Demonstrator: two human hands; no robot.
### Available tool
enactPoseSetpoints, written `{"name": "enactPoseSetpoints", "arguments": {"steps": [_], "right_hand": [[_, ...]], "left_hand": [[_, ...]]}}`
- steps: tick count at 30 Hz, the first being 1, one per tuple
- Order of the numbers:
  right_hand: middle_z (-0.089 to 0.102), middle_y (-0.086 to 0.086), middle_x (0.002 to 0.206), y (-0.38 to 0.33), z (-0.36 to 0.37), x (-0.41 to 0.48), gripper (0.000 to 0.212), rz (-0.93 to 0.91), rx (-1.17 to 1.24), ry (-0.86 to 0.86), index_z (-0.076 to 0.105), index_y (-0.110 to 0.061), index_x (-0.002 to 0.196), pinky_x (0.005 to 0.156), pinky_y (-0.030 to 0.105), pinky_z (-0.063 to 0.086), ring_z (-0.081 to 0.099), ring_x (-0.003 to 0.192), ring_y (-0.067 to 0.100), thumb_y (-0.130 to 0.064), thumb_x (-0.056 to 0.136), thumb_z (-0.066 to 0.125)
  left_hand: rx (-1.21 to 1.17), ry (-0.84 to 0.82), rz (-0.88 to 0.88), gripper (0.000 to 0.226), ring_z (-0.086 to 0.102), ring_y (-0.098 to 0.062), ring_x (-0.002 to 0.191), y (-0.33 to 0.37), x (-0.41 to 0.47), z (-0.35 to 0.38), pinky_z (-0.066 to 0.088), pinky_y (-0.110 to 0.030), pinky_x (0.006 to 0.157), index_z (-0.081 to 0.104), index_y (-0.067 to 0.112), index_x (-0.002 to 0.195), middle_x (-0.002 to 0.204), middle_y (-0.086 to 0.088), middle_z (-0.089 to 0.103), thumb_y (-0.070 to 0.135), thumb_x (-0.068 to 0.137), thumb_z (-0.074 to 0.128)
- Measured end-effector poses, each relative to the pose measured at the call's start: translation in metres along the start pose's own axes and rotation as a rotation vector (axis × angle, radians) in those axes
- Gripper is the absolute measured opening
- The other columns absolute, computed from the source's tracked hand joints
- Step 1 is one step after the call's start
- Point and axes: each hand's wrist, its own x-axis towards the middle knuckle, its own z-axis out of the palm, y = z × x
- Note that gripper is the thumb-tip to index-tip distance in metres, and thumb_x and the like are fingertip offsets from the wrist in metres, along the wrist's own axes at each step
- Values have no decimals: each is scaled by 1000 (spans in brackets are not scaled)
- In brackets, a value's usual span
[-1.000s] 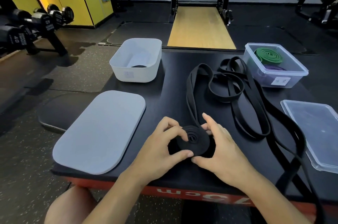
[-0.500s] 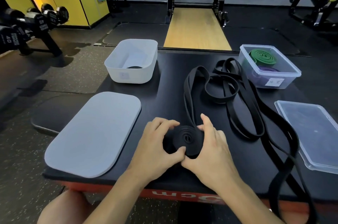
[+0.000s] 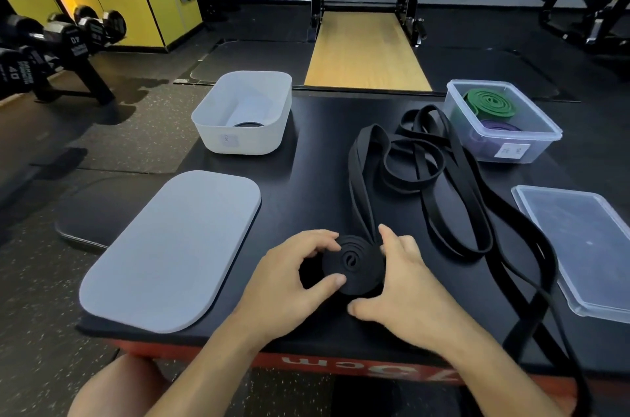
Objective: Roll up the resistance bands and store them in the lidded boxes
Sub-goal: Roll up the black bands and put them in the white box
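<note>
The left grip (image 3: 289, 280) pinches the rim of the half-wound coil (image 3: 354, 263) between thumb and fingers, and the right grip (image 3: 409, 287) cups its other side. The coil lies near the counter's (image 3: 306, 184) front edge, its loose tail (image 3: 358, 184) running off toward the tangled black bands (image 3: 479, 229). Rolling looks about midway to me. The next move is feeding more tail on tightly, so the turns don't spring loose.

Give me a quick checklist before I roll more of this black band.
1. Grip on the roll: ok, left hand and right hand both hold it.
2. Roll wound evenly: ok.
3. Tail free of tangles: not ok, it loops among the other black bands.
4. White box open: ok, grey lid lies beside it.
5. Room in white box: cannot tell.
</note>
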Motion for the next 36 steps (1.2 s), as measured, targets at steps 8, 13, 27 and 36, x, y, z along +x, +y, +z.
{"name": "enactPoseSetpoints", "arguments": {"steps": [8, 13, 27, 36], "right_hand": [[36, -24, 126, -2, -4, 11, 116, -33, 57, 28, 32, -40, 150, 100, 36, 48, 41, 128, 12, -71, 50, 80], [37, -29, 117, -7, 1, 7, 105, -73, -21, 90, 35, -40, 139, 89, 29, 41, 38, 116, 10, -75, 53, 84], [32, -30, 120, 28, 6, 2, 84, -237, -87, 230, 46, -44, 125, 87, 23, 41, 41, 112, 7, -84, 56, 72], [28, -36, 134, 30, -10, 8, 77, -290, -108, 90, 42, -46, 126, 105, 26, 33, 30, 127, 0, -74, 62, 75]], "left_hand": [[-236, 93, 8, 23, 60, -17, 128, 0, 0, -2, 52, -28, 106, 73, 28, 105, 126, 13, 57, 13, 90, 81], [-15, 17, 77, 27, 59, -11, 123, -3, 1, -2, 46, -20, 100, 72, 29, 109, 119, 18, 59, 5, 100, 63], [125, -109, 113, 27, 39, 11, 140, 4, -3, 2, 43, -19, 100, 61, 40, 113, 131, 32, 44, 49, 91, 74], [192, -46, 115, 21, 46, -5, 122, 5, 0, 4, 36, -13, 91, 62, 45, 108, 121, 30, 48, 56, 92, 68]]}}
